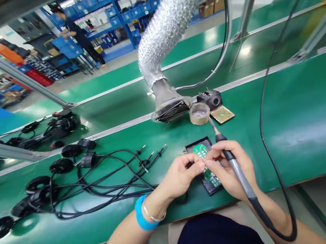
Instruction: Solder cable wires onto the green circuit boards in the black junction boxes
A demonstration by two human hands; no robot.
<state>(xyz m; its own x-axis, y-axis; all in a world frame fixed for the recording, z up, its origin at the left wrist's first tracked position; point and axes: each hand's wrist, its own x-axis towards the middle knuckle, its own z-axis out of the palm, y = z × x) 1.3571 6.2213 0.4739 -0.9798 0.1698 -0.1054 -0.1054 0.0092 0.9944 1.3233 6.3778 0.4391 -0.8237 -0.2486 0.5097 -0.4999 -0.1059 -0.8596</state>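
A green circuit board (211, 178) lies in a black tray-like holder (212, 191) near the bench's front edge. Over the board, my left hand (186, 172) pinches with thumb and forefinger; what sits between them is too small to make out. My right hand (235, 168) meets it fingertip to fingertip. A soldering iron (234, 164) rests in my right hand, its tip pointing up and away toward the tape roll, while that hand's thumb and forefinger also pinch above the board. The hands hide the board's middle.
Behind the board stand a tape roll (200, 114), a black soldering stand (209, 99) and a small square pad (222, 114). A fume extractor nozzle (171, 106) hangs there on a silver duct (162, 23). Black cables (99, 185) with round ends spread leftward. The iron's cord (263, 122) loops right.
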